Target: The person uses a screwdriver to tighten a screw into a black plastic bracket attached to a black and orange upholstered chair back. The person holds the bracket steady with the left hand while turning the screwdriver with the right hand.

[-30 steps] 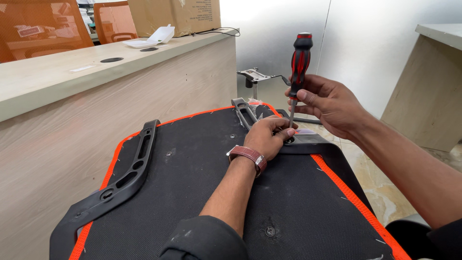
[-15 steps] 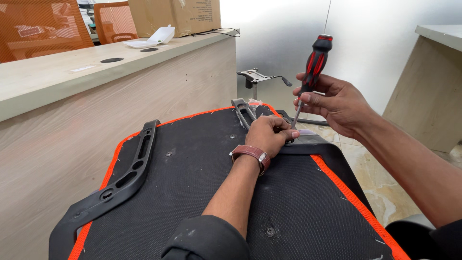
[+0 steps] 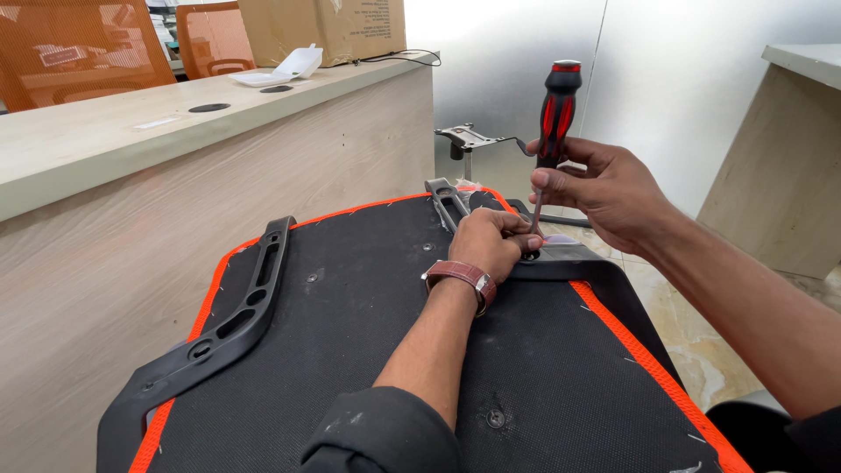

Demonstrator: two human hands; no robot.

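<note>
An upturned chair seat (image 3: 368, 350), black underneath with orange mesh edging, lies in front of me. My right hand (image 3: 604, 188) grips a red and black screwdriver (image 3: 556, 109), held nearly upright with its shaft pointing down at a black armrest bracket (image 3: 569, 261) on the seat's right side. My left hand (image 3: 491, 241), a brown watch on its wrist, rests on the seat with its fingers pinched around the screwdriver's tip at the bracket. What the fingers pinch is hidden. A second black armrest bracket (image 3: 232, 320) lies along the seat's left edge.
A long pale wooden counter (image 3: 158, 140) runs along the left, carrying a cardboard box (image 3: 324, 26) and a white tray (image 3: 280, 70). Orange mesh chairs (image 3: 79, 44) stand behind it. A metal chair mechanism (image 3: 469, 138) sits past the seat. Another wooden unit (image 3: 788, 158) is at right.
The screwdriver tilted rightward and has now swung back close to upright, with my right hand shifting slightly. My left hand stays at the tip.
</note>
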